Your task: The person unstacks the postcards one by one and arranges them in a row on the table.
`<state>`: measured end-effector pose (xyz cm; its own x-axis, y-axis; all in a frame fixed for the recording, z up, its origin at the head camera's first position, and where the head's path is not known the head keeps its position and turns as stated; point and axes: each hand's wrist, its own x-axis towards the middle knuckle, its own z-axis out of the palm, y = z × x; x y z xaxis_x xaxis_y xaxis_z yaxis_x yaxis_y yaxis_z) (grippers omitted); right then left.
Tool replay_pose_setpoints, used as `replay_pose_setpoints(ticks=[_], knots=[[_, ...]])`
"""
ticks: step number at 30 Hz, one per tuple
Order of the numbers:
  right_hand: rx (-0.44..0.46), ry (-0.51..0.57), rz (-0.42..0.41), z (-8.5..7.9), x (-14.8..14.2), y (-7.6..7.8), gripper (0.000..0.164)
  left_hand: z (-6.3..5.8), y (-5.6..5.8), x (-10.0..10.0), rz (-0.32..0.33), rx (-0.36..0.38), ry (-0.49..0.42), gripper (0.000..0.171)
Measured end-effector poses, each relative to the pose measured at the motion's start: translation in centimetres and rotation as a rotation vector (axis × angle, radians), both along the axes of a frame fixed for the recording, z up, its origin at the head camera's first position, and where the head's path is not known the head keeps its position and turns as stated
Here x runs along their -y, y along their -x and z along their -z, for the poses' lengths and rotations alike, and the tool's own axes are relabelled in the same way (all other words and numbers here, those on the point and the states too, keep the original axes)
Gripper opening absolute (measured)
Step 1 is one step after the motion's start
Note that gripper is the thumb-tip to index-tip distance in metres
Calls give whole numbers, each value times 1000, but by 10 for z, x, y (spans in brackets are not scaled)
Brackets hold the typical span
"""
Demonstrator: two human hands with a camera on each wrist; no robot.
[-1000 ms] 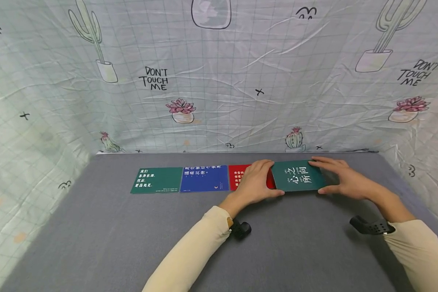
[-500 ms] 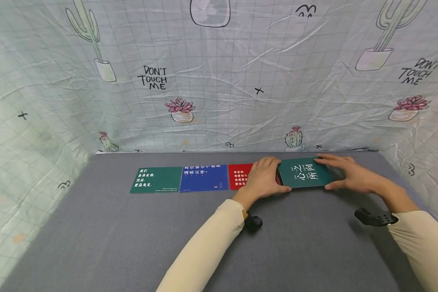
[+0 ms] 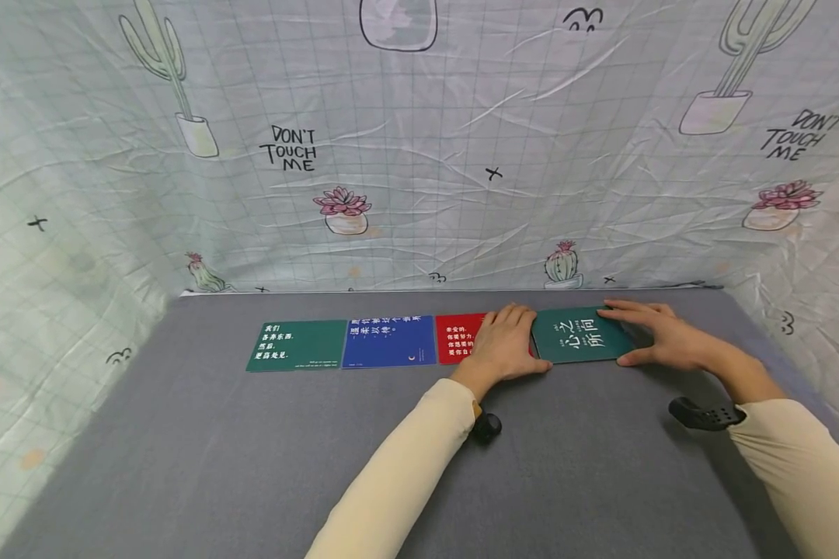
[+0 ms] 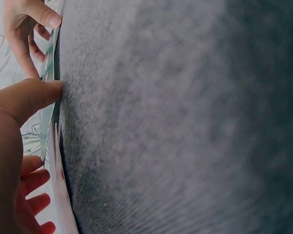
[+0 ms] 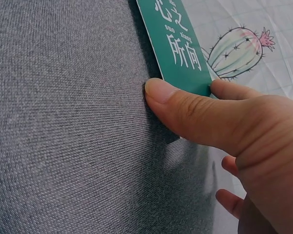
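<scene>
A dark green card [image 3: 580, 335] with white characters lies at the right end of a row of cards. My left hand [image 3: 501, 346] spans its left end, thumb at the near corner and fingers at the far one. At the opposite end my right hand [image 3: 671, 341] grips the card between thumb and index finger. The right wrist view shows that thumb on the near edge of the green card [image 5: 178, 48], with a shadow beneath it. Partly hidden under my left hand is a red card [image 3: 456, 339] with white writing.
Left of the red card lie a blue card [image 3: 389, 341] and another green card [image 3: 297, 346], side by side. Grey cloth [image 3: 252, 466] covers the table. Behind and at the sides hangs a cactus-print sheet [image 3: 419, 140], close beyond the row.
Both hands have shifted the right-hand green card a little to the right and lowered it towards the table. More of the red card shows now.
</scene>
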<state>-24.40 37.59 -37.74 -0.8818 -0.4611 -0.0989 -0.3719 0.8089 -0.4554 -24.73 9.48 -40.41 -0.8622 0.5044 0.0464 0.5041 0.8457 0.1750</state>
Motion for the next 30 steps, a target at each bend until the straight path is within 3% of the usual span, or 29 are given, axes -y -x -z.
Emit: replay_pose_setpoints(ticks=[10,30], knots=[[40,29,-20,1,-1,4,82,-1,4,2,6,63,67,80],[81,-4,-28,-3,1,10,81,-5,5,5,3,96,94,82]])
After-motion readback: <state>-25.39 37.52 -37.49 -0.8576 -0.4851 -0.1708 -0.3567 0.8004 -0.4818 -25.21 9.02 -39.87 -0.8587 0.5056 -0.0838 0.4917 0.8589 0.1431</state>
